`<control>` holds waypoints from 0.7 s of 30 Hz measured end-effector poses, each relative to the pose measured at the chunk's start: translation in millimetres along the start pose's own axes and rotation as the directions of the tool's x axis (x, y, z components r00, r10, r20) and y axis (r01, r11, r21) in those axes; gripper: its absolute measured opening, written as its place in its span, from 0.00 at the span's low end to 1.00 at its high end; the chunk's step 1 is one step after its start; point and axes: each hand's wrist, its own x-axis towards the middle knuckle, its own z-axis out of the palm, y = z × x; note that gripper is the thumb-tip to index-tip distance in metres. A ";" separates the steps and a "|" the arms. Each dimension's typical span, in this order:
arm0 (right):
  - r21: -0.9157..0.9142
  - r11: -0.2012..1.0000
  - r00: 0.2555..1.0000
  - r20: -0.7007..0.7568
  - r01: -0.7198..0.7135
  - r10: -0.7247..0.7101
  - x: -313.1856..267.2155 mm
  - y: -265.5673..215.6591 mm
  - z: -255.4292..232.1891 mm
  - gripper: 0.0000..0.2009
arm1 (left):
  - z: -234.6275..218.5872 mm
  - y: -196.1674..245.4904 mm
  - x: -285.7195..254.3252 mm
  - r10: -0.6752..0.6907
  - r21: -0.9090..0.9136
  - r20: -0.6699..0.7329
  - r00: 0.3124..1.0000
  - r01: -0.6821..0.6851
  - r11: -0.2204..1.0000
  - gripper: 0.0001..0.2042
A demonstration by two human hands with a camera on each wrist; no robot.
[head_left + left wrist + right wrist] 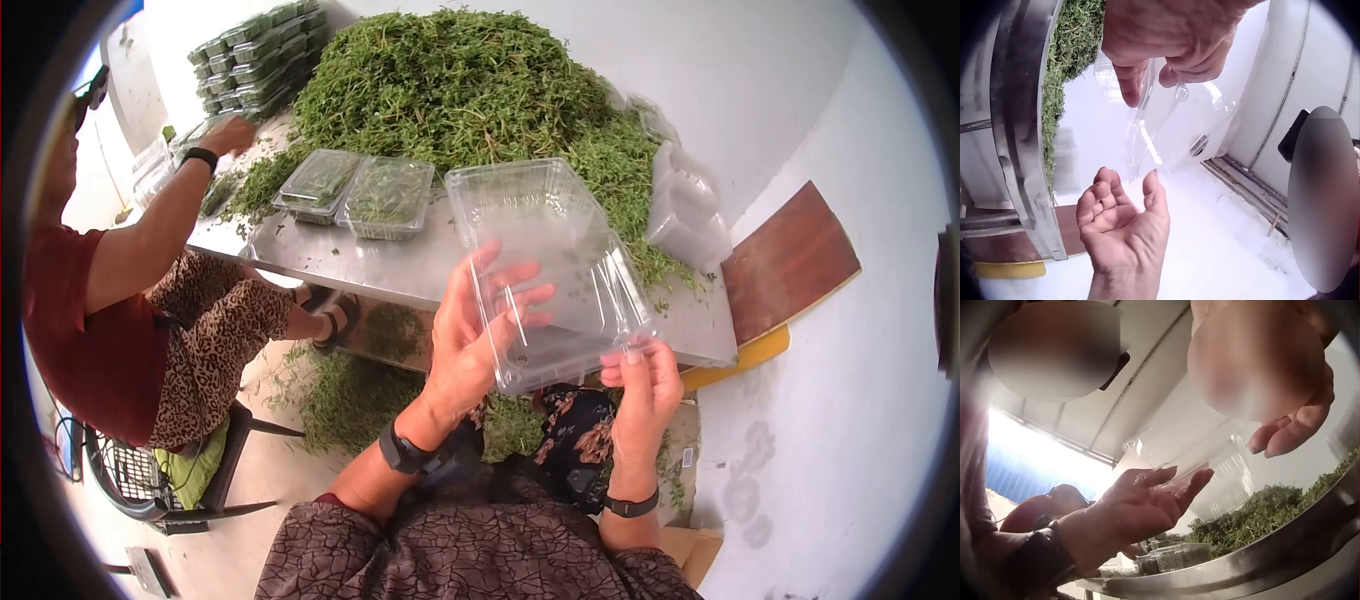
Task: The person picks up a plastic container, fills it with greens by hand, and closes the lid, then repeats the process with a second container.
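The steel table (400,262) carries a big herb heap (470,80), which spills toward the edge, so a careless swing of my arms could drag stems off onto the floor. Two filled packs (358,190) sit near my side; I could knock them. I hold an empty clamshell (550,270) up over the table's near edge. My left hand (470,345) cups it from beneath, fingers spread flat. My right hand (640,385) pinches its lower corner. The plastic is thin and slick, so it could slip or crease.

White walls (760,70) surround a steel table (400,265) in daylight.
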 end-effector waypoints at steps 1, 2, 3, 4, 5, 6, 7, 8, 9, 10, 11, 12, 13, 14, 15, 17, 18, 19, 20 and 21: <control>0.094 0.993 0.996 0.055 -0.073 0.068 1.0 -3.8 -1.8 0.14 | -0.9 -2.5 -0.9 0.005 0.013 0.029 1.000 -0.006 1.000 0.31; 0.182 0.972 0.985 0.115 -0.149 0.129 1.2 -5.7 -3.4 0.14 | -1.6 -5.1 -2.3 0.009 0.024 0.058 0.998 -0.011 1.000 0.32; 0.187 0.971 0.986 0.105 -0.147 0.129 1.0 -4.9 -4.5 0.14 | -1.9 -8.3 -3.9 0.005 0.027 0.068 0.998 -0.007 1.000 0.32; 0.214 0.951 0.968 0.167 -0.223 0.189 0.5 -3.3 -5.5 0.15 | -2.1 -11.7 -6.0 -0.008 0.002 0.105 0.994 0.008 1.000 0.32; 0.237 0.925 0.942 0.230 -0.298 0.244 0.1 -1.2 -6.5 0.16 | -1.6 -13.7 -8.0 -0.020 -0.024 0.141 0.990 0.023 0.999 0.32; 0.263 0.896 0.915 0.289 -0.359 0.282 -0.6 2.3 -7.8 0.16 | -0.5 -13.3 -9.7 -0.023 -0.022 0.148 0.989 0.027 0.999 0.32; 0.266 0.895 0.916 0.284 -0.358 0.282 -1.7 1.2 -9.0 0.16 | 0.5 -11.8 -11.4 -0.069 0.019 0.153 0.986 0.067 0.998 0.34; 0.254 0.892 0.910 0.285 -0.373 0.300 -2.4 -0.4 -9.8 0.16 | 0.8 -11.1 -12.9 -0.113 0.061 0.157 0.981 0.105 0.993 0.35; 0.242 0.889 0.904 0.285 -0.388 0.318 -3.0 -1.2 -10.5 0.16 | -0.1 -11.9 -14.6 -0.115 0.063 0.162 0.980 0.106 0.992 0.35; 0.245 0.889 0.906 0.280 -0.386 0.316 -3.5 -1.1 -11.7 0.16 | -1.3 -13.4 -16.2 -0.044 0.232 0.127 0.991 0.013 0.973 0.37; 0.245 0.897 0.919 0.243 -0.369 0.311 -3.5 -1.1 -12.9 0.16 | -2.3 -14.1 -17.0 0.036 0.396 0.107 0.994 -0.076 0.915 0.40; 0.245 0.904 0.930 0.206 -0.349 0.304 -2.8 -1.1 -13.7 0.15 | -3.5 -13.4 -17.2 0.039 0.395 0.115 0.993 -0.082 0.915 0.40; 0.249 0.906 0.933 0.201 -0.343 0.298 -2.4 -1.0 -14.2 0.15 | -5.3 -12.0 -17.2 0.230 0.645 0.164 0.959 -0.280 0.711 0.41; 0.219 0.925 0.944 0.180 -0.312 0.276 -2.3 -0.9 -14.5 0.14 | -6.7 -10.5 -16.0 0.387 0.814 0.264 0.884 -0.419 0.402 0.41; 0.187 0.941 0.954 0.159 -0.282 0.255 -2.6 -0.3 -14.7 0.13 | -7.3 -9.1 -14.4 0.388 0.811 0.269 0.881 -0.425 0.402 0.41; 0.170 0.950 0.959 0.154 -0.262 0.237 -5.3 1.5 -11.1 0.13 | -7.9 -6.6 -12.8 0.309 0.824 0.478 0.822 -0.542 0.167 0.38; 0.152 0.957 0.962 0.156 -0.246 0.222 -6.2 2.8 -10.0 0.14 | -9.2 -6.5 -12.2 0.311 0.824 0.478 0.821 -0.542 0.165 0.38; 0.154 0.958 0.963 0.158 -0.243 0.219 -6.5 5.7 -10.1 0.14 | -11.4 -7.0 -10.8 0.299 0.794 0.511 0.806 -0.576 0.196 0.32; 0.135 0.970 0.970 0.162 -0.201 0.179 -6.7 9.6 -10.2 0.13 | -13.5 -7.5 -8.9 0.289 0.761 0.544 0.788 -0.608 0.226 0.26; 0.117 0.980 0.976 0.166 -0.159 0.139 -6.2 11.4 -10.2 0.13 | -14.1 -7.3 -7.2 0.279 0.725 0.578 0.767 -0.639 0.257 0.20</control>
